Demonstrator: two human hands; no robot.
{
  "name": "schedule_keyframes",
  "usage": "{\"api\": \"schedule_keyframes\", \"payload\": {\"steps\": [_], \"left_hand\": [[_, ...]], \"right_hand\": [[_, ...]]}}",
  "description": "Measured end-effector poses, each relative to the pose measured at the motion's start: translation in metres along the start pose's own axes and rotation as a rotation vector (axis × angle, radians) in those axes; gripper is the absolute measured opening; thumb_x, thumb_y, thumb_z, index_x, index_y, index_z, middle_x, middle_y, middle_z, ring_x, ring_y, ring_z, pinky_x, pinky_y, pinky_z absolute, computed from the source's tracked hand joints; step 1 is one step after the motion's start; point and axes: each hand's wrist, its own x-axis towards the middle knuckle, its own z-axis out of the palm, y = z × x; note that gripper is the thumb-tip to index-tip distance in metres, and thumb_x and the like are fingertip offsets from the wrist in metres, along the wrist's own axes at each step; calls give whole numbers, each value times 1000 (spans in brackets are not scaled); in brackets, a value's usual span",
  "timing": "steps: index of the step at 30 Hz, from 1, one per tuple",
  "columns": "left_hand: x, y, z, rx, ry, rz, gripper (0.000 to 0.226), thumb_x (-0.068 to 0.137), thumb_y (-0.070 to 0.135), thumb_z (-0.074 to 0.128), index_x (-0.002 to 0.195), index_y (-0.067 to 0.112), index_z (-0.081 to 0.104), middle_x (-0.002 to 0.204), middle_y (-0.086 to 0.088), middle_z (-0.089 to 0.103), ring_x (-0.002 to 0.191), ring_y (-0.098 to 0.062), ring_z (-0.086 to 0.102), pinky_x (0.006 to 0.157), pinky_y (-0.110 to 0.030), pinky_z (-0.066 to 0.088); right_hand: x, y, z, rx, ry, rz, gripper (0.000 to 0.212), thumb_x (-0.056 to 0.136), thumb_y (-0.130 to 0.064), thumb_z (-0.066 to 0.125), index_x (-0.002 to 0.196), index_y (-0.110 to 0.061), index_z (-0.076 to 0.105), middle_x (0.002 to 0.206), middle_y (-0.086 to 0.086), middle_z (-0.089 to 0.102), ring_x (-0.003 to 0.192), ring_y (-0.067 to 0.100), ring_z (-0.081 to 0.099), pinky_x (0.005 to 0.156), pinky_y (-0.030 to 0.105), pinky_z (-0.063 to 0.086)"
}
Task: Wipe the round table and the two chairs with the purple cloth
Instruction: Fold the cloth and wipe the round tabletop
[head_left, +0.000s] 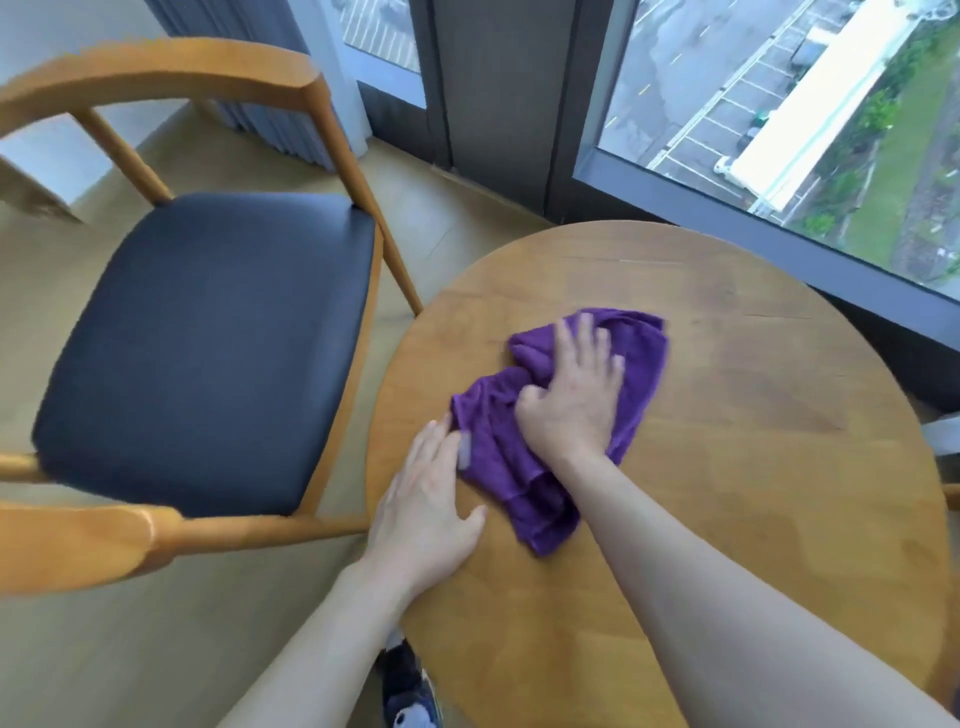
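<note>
One crumpled purple microfibre cloth (566, 415) sits a bit right of centre frame, bunched on the left half of the round honey-coloured wooden table (753, 467). The right hand (571, 395) lies on top of it, fingers spread fairly flat and the thumb tucked into a fold, so it's pressing more than grabbing. The left hand (428, 514) rests flat and relaxed on the tabletop at lower centre, fingertips just touching the cloth's left edge, holding nothing.

Stuff that could go sideways, as I see it: the cloth is wadded up, so only a small patch really meets the wood and a sweep could leave streaks or skip the far right side. With only palm pressure, it could also slide out from under the hand and drop off the near edge.

At left, the wooden armchair with the dark blue padded seat (208, 353) stands close beside the table. I can only make out a sliver of something at the right edge, so I can't confirm the second chair.
</note>
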Motion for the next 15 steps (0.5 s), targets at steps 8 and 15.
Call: {"api": "schedule_keyframes", "payload": {"steps": [8,15], "left_hand": [[-77,-45,-9,-62,107,-166,65,73,43,80,130,28,53,164,10,28,152,-10,23,116,-31,34],[-91,-24,-4,4,37,-162,45,72,36,85,92,33,45,165,15,14,156,-10,16,120,-34,31]], "right_hand": [[-94,-30,34,-13,-340,-544,84,80,-29,48,161,-27,26,172,-7,6,159,16,-4,128,42,-4],[-58,-5,9,-72,-443,-743,86,75,-23,55,158,-27,33,171,-6,13,158,16,5,128,41,-1]]}}
